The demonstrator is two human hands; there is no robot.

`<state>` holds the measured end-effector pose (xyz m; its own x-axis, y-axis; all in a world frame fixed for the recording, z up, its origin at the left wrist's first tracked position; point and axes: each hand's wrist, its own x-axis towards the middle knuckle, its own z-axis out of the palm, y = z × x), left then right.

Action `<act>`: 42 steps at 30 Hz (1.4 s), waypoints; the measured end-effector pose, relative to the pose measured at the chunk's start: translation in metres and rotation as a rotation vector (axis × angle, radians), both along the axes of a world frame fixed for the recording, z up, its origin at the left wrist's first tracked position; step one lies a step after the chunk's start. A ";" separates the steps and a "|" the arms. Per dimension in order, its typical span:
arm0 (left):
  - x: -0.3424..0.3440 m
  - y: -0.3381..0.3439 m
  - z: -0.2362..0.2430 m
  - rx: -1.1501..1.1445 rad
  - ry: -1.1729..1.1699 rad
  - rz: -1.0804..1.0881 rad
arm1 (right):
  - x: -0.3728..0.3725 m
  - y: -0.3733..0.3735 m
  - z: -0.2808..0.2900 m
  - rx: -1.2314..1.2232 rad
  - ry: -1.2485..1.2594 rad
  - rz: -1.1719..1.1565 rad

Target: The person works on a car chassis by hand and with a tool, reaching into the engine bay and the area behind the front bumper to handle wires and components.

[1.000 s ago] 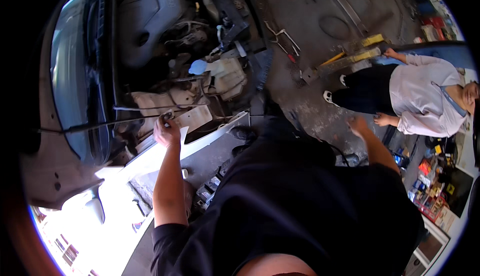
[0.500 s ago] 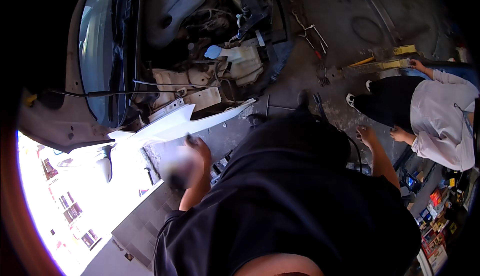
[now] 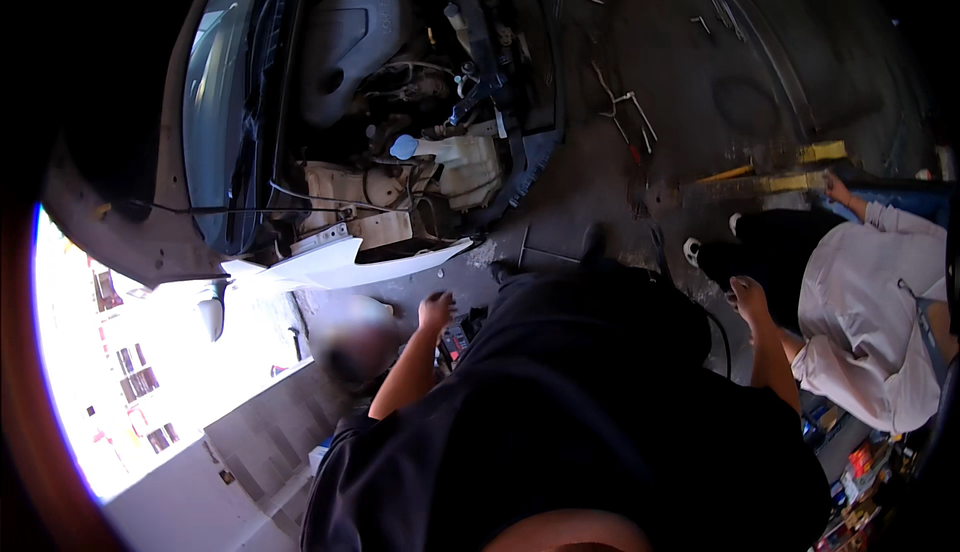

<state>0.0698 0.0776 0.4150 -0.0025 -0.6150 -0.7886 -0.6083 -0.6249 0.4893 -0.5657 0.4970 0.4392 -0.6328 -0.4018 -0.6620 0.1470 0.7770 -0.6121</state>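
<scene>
My left hand [image 3: 436, 310] is held low on the left, near the white fender [image 3: 330, 267] of a car, touching nothing that I can see. Its fingers are curled in; whether anything small is inside cannot be made out. On the right, my right hand [image 3: 746, 295] hangs beside my dark clothing with the fingers loosely bent and apart, and no object shows in it. Ahead of me to the left is the car's uncovered engine bay [image 3: 400, 82], with a grey engine cover [image 3: 355, 37] and a whitish reservoir with a blue cap [image 3: 403, 147].
Another person in a light top [image 3: 865, 312] stands close on my right, one hand by a yellow-marked bar [image 3: 790, 182]. A blurred person [image 3: 355, 342] is beside my left arm. Metal tools [image 3: 630, 112] and a cross-shaped wrench [image 3: 545, 254] lie on the floor. Boxes [image 3: 860, 462] stand at lower right.
My view has shifted, so the car sits lower and slightly left. My left hand has moved right, away from the blurred person. The person at right has come closer to my right arm.
</scene>
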 end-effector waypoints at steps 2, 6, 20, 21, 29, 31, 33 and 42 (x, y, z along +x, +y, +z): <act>-0.052 -0.015 0.019 -0.127 0.085 0.007 | -0.031 -0.001 0.000 -0.037 0.054 0.025; -0.117 -0.035 0.044 -0.324 -0.011 -0.267 | -0.030 -0.014 0.005 0.011 0.082 -0.081; -0.006 0.229 -0.066 0.253 -0.423 0.315 | -0.168 -0.091 0.034 0.420 -0.052 0.159; -0.007 0.241 -0.052 0.293 -0.432 -0.020 | -0.183 -0.111 0.043 0.394 -0.006 0.185; -0.036 0.363 -0.111 0.260 -0.230 0.602 | -0.144 -0.292 0.078 0.139 0.014 0.539; -0.074 0.331 -0.089 0.217 0.106 0.874 | -0.105 -0.315 0.106 0.146 0.060 0.600; -0.085 0.330 -0.085 0.179 0.158 0.986 | -0.075 -0.332 0.110 0.147 0.049 0.701; -0.019 0.313 -0.098 -0.337 -0.410 -0.622 | -0.104 -0.276 0.079 0.010 0.114 0.631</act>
